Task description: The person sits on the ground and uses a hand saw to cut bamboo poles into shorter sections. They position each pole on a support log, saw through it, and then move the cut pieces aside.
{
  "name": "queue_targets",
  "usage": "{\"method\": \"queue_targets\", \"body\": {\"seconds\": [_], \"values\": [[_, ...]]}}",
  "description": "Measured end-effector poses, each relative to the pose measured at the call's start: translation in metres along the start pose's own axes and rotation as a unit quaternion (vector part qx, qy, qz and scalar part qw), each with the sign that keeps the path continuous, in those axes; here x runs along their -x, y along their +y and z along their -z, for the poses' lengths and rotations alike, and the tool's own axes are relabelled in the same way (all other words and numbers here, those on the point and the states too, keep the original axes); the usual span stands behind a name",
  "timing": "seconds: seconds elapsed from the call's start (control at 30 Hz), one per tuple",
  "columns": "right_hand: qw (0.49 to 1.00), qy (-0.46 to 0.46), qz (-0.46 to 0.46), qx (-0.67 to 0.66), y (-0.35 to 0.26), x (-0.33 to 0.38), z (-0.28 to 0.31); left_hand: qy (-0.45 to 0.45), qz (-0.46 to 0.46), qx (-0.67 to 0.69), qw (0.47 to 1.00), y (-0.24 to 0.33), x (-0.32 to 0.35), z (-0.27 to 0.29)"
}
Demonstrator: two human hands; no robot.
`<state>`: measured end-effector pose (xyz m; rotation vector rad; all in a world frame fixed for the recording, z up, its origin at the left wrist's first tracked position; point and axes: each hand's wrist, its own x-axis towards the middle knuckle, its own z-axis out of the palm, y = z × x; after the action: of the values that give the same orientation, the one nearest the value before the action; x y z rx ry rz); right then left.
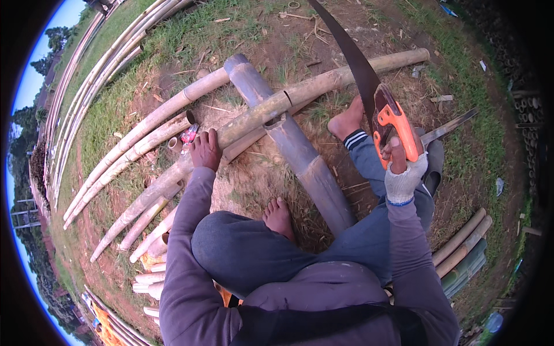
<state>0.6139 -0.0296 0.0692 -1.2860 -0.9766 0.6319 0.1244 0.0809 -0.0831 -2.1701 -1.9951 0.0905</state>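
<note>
My left hand, bare, holds down a long bamboo pole, with its fingers bent over the top. In my right hand, which wears a white knit glove with bare fingertips, is the orange handle of a handsaw. The dark curved blade is raised, pointing up and away from me, apart from the pole in my grip. A narrow dark cut line shows across that pole. It lies crosswise over a thick grey bamboo log, which has a notch beside the crossing.
More bamboo poles lie to the left, with a bundle farther off. Cut lengths are stacked at the right. A flat blade-like strip sticks out beyond my right hand. My bare feet are close to the grey log.
</note>
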Motion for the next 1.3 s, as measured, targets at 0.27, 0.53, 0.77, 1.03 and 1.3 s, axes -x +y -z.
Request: {"method": "queue_targets", "body": {"seconds": [0.27,0.53,0.77,1.03,1.3], "values": [[0.99,-0.005,-0.136,0.041,0.026,0.066,0.051,-0.25,-0.06,0.12,0.959,-0.016,-0.047,0.051],[0.994,-0.027,-0.104,0.012,0.03,0.066,0.027,-0.41,-0.083,0.218,0.882,-0.032,-0.078,0.044],[0.994,-0.059,-0.09,0.004,0.031,0.064,-0.013,-0.003,-0.061,0.059,0.996,0.017,-0.014,0.029],[0.993,-0.085,-0.061,0.046,0.028,0.067,-0.018,-0.193,-0.063,0.135,0.97,0.011,-0.046,0.037],[0.988,-0.104,-0.109,0.036,0.043,0.073,-0.052,-0.343,-0.095,0.303,0.884,-0.004,-0.083,0.034]]}}
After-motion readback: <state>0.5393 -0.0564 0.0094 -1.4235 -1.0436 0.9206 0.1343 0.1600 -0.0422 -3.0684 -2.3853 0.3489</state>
